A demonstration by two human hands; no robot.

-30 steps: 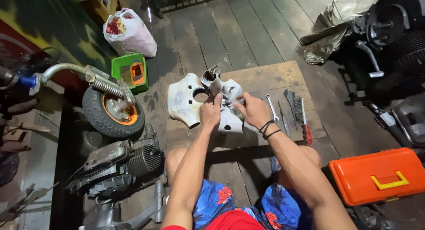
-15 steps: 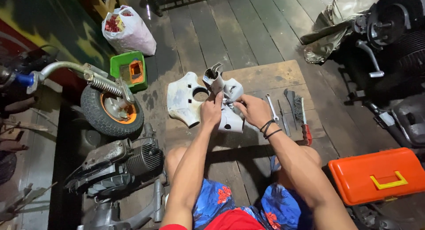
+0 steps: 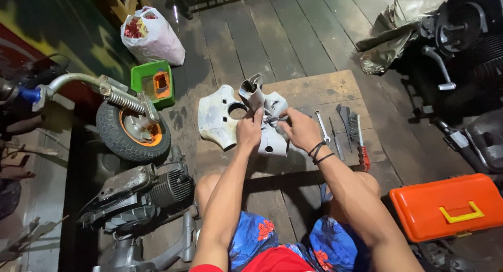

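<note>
At centre frame, the left hand point(image 3: 248, 130) steadies the white scooter cover point(image 3: 222, 120) on the wooden board point(image 3: 319, 88); the right hand point(image 3: 297, 129) grasps a small metal tool point(image 3: 272, 118) against it. Wrenches point(image 3: 323, 126) lie unused beside; work looks unfinished.

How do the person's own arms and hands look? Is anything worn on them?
Both arms are bare with no sleeves over the forearms and no gloves. The left hand wears nothing. The right hand has thin black bands around the wrist, several loops close together. No watch or ring is visible. A bit of red cloth shows at the left upper arm.
</note>
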